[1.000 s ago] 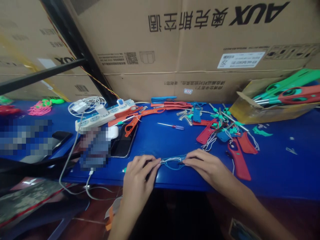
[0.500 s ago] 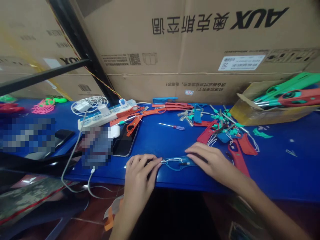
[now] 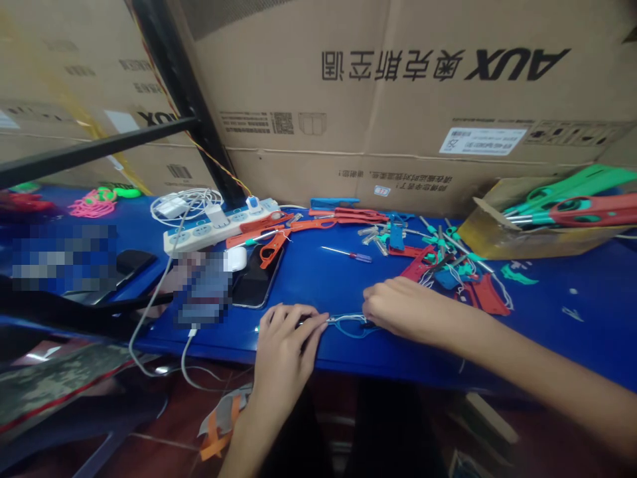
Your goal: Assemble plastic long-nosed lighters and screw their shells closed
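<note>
A blue plastic lighter casing (image 3: 352,330), with white wires (image 3: 347,318) lying along it, rests near the table's front edge. My left hand (image 3: 287,345) is closed over its left part, thumb and forefinger pinched at the start of the wires. Under those fingers, most of that end is hidden; only a small tip shows at the left. My right hand (image 3: 395,307) is closed over the casing's right part, fingertips bent down beside a small black piece (image 3: 367,325). Whatever is between those fingertips is covered by the hand.
Behind my right hand lie heaped lighter parts, including a red casing (image 3: 417,264). A screwdriver (image 3: 346,254) lies mid-table. To the right stands a carton (image 3: 542,240) of green and red lighters. Leftward are a phone (image 3: 253,282) and a power strip (image 3: 199,238).
My right hand has moved left along the casing, its fingers curling in and its forearm swinging further across the table. My left hand keeps its hold. The view has shifted slightly.
</note>
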`<state>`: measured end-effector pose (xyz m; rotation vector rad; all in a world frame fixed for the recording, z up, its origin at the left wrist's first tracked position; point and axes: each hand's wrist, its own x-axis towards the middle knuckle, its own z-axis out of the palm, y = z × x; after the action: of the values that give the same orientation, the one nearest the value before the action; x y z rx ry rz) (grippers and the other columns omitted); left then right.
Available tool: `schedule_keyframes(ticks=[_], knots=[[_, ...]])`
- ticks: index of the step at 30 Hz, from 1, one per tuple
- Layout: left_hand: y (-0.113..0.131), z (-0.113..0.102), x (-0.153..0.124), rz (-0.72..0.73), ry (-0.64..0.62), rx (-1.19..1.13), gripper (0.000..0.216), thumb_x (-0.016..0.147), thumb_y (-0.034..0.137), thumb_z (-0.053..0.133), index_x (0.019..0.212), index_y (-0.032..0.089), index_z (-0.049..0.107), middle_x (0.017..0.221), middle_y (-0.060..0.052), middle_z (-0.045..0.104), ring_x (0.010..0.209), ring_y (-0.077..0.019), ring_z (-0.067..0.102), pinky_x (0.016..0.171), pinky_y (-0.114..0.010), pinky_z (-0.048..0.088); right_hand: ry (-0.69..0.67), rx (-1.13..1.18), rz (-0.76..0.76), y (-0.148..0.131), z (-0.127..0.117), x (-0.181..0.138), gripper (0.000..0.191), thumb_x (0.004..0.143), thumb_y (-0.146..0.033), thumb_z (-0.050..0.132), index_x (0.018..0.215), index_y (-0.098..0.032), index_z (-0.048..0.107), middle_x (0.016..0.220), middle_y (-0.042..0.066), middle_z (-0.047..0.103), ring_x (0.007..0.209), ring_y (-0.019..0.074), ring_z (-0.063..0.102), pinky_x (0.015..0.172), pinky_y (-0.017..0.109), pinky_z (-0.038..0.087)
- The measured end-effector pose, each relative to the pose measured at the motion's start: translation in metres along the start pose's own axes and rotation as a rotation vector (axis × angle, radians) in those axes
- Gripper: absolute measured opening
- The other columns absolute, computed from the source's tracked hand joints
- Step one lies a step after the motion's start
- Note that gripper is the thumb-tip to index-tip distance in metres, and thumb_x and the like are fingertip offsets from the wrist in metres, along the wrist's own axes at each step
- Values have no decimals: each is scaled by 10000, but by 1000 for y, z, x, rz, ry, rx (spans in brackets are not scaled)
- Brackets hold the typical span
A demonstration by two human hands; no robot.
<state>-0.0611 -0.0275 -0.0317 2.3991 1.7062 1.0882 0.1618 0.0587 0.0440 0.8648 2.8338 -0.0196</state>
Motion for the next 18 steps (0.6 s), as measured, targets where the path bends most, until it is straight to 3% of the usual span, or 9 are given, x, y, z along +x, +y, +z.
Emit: schedule_keyframes(ticks=[3, 10, 15, 18], knots=[[-1, 1, -1, -2, 4, -2, 171, 974, 202, 626, 1075, 276, 741, 1027, -14, 724, 950, -214, 591, 910, -407, 402, 2, -76, -34, -4, -5, 6, 196, 910, -69, 596, 759, -154, 686, 748, 65, 683, 682, 166, 621, 600, 290, 329], [1, 2, 0, -16, 27, -18, 162, 974, 204, 624, 1043, 277, 751, 1001, -5, 721, 918, -202, 592, 927, -416, 396, -186, -76, -3, -10, -16, 19, 150, 856, -56, 602, 799, -122, 723, 787, 111, 726, 672, 185, 663, 569, 294, 315], [-1, 3, -2, -21, 31, -36, 176, 987, 204, 601, 1052, 280, 746, 1009, -4, 718, 928, -199, 597, 938, -424, 390, -155, -87, 38, -9, -16, 14, 108, 894, -105, 598, 905, -141, 699, 922, 84, 731, 692, 169, 662, 543, 292, 273], [-1, 4, -3, -33, 32, -32, 178, 994, 211, 591, 1051, 281, 744, 1013, -4, 718, 943, -203, 602, 952, -435, 379, -62, -74, 64, -6, -12, 12, 88, 913, -110, 582, 918, -147, 661, 910, 67, 707, 664, 154, 630, 545, 300, 254]])
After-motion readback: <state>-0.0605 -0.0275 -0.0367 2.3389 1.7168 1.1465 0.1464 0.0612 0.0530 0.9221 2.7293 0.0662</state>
